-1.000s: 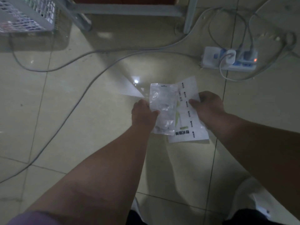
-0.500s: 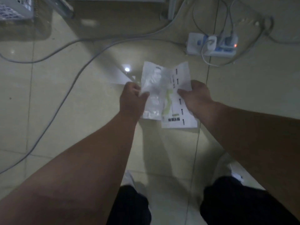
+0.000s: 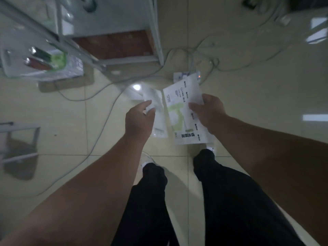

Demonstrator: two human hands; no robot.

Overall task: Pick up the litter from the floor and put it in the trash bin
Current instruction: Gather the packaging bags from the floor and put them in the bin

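Observation:
My left hand grips a clear plastic bag by its left edge. My right hand holds a white printed packet with green marks and black text by its right side. Both pieces hang side by side in the air in front of me, well above the tiled floor. A white perforated trash bin stands at the upper left, with bottles and wrappers inside. My hands are to the right of it and nearer to me.
A metal table frame rises beside the bin. Grey cables trail across the tiles toward a white power strip, which lies just behind the packet. Another metal frame sits at the left edge. My legs and shoes are below.
I have risen from near the floor, lifting both pieces with me. The view has pulled back, and the trash bin and table frame have come into sight at the upper left.

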